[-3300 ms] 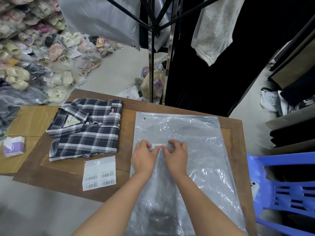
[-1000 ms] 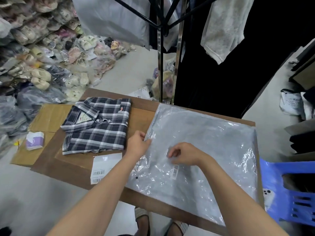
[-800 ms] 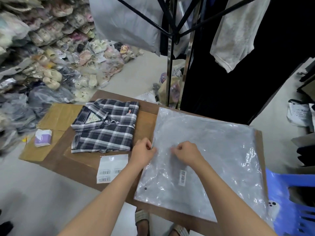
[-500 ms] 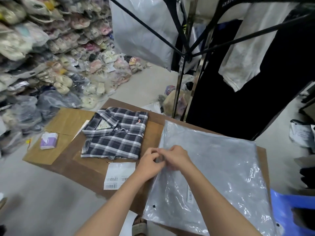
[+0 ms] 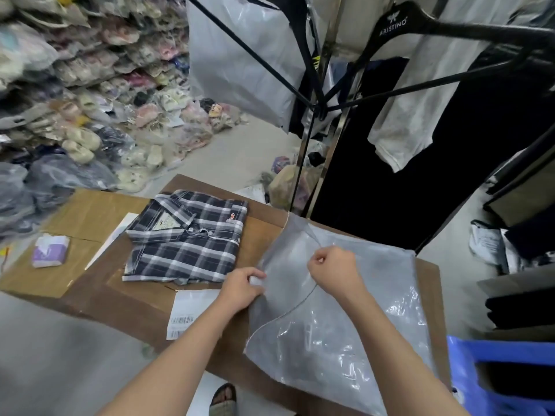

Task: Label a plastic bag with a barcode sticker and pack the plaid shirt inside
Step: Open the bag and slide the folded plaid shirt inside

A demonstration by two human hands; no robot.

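A clear plastic bag (image 5: 339,322) lies on the right half of the brown table (image 5: 141,307), its mouth facing left. My left hand (image 5: 241,288) pinches the lower lip of the mouth near the table. My right hand (image 5: 333,270) pinches the upper lip and holds it raised, so the mouth gapes open. The folded dark plaid shirt (image 5: 187,238) lies flat just left of the bag, collar toward the far side. A white sheet of barcode stickers (image 5: 187,312) lies in front of the shirt, partly under my left forearm. The sticker on the bag is hidden.
A purple tissue pack (image 5: 49,250) sits on cardboard (image 5: 87,211) at the left. A black garment rack (image 5: 315,94) with hanging clothes stands behind the table. Bagged shoes (image 5: 90,115) pile up at the far left. A blue plastic chair (image 5: 498,376) stands at the right.
The bag was turned a quarter so its mouth faces the shirt. My hands met at the mouth's edge and have pulled its two lips apart, the right hand lifting.
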